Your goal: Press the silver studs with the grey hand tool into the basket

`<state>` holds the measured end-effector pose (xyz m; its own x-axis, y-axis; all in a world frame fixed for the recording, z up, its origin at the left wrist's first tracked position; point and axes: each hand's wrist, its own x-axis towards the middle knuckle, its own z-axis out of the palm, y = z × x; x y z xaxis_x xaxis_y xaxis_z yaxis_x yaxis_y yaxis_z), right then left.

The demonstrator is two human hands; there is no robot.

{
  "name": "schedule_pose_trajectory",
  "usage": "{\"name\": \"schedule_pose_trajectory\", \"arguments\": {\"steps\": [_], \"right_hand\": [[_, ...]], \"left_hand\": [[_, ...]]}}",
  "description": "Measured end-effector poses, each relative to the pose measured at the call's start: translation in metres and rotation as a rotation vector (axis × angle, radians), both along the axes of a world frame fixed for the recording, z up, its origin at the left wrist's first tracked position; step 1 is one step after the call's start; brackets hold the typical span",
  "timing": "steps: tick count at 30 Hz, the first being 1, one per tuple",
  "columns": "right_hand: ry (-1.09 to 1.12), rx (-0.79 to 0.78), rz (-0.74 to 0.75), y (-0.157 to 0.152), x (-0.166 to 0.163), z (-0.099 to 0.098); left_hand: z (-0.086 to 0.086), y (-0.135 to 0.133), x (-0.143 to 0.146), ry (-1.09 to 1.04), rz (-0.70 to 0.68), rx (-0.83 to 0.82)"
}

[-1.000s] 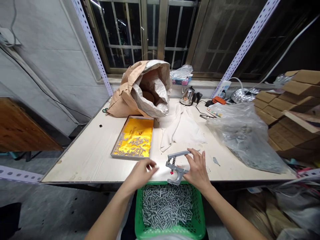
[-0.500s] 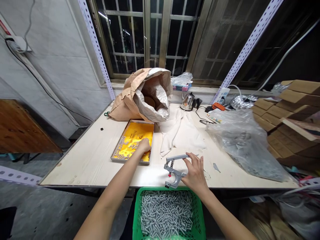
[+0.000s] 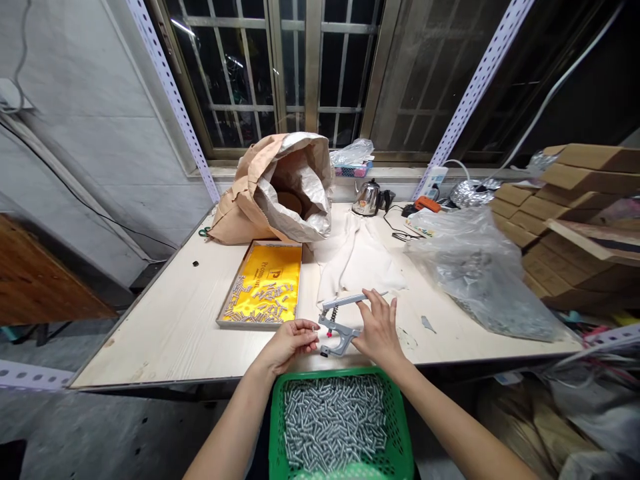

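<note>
My right hand [image 3: 379,328] is wrapped around grey snap-fastener pliers [image 3: 343,331], which have a spring and a red tip between their jaws; the jaws stand apart and point left. Beside those jaws, my left hand [image 3: 295,341] pinches a small metal piece [image 3: 314,328], mostly hidden by the fingertips. A shallow tray [image 3: 220,319] lies to the left, lined with yellow cloth [image 3: 275,260] that carries scattered small silvery metal pieces [image 3: 267,303]. Below both hands, a green plastic basket [image 3: 403,427] is full of silvery metal cylinders [image 3: 333,420].
A large paper sack [image 3: 240,200] lies open behind the tray. White cloth [image 3: 370,263] is spread mid-table, with a metal kettle [image 3: 367,199] behind it. To the right are a clear plastic bag [image 3: 470,273] and stacked cardboard boxes [image 3: 585,200].
My left hand has moved from the tray, right and toward me, to the pliers' jaws with a small metal piece in its fingertips. The right hand still holds the pliers.
</note>
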<state>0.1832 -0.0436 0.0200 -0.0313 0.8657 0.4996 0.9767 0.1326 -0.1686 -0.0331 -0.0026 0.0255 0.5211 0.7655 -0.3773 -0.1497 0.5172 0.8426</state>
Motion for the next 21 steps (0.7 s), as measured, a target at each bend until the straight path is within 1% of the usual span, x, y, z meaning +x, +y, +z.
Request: {"name": "schedule_pose_trajectory", "arguments": {"steps": [4, 8, 16, 21], "right_hand": [[-0.006, -0.006, -0.002, 0.0, -0.001, 0.001], [-0.02, -0.03, 0.008, -0.002, -0.002, 0.003], [-0.024, -0.089, 0.02, -0.008, -0.008, 0.001], [-0.024, -0.108, 0.022, -0.011, -0.012, -0.002]], "left_hand": [[-0.008, -0.003, 0.009, 0.099, 0.115, 0.081], [-0.008, -0.007, 0.015, 0.104, 0.142, 0.116], [-0.008, -0.012, 0.021, 0.188, 0.084, 0.173], [-0.01, -0.013, 0.02, 0.25, -0.039, 0.234]]}}
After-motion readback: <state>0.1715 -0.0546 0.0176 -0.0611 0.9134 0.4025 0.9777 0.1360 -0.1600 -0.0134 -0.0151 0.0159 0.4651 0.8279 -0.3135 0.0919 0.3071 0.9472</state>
